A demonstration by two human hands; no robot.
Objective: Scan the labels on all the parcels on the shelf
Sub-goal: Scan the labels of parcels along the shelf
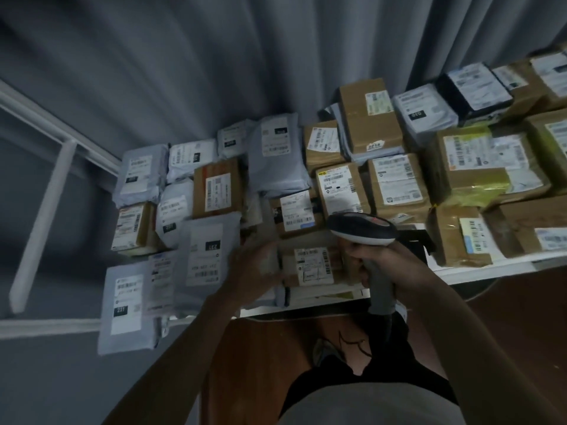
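1. A grey curtain (184, 72) fills the upper half of the frame behind everything.
2. A white shelf (478, 271) runs from lower left to the right edge, its metal frame (46, 191) showing at the left.
3. The parcels (392, 185), brown cardboard boxes and grey mailing bags, cover the shelf from centre left to upper right, each with a white label facing up.
4. A small brown box (310, 266) sits at the shelf's front edge in the centre of the frame, its label upward.
5. The left hand (254, 268), blurred, rests against that box's left side with fingers fairly straight.
6. The right hand (380, 265), just right of the box, has its fingers wrapped round the grey handle of a barcode scanner (362, 230), whose dark head sits above the box.
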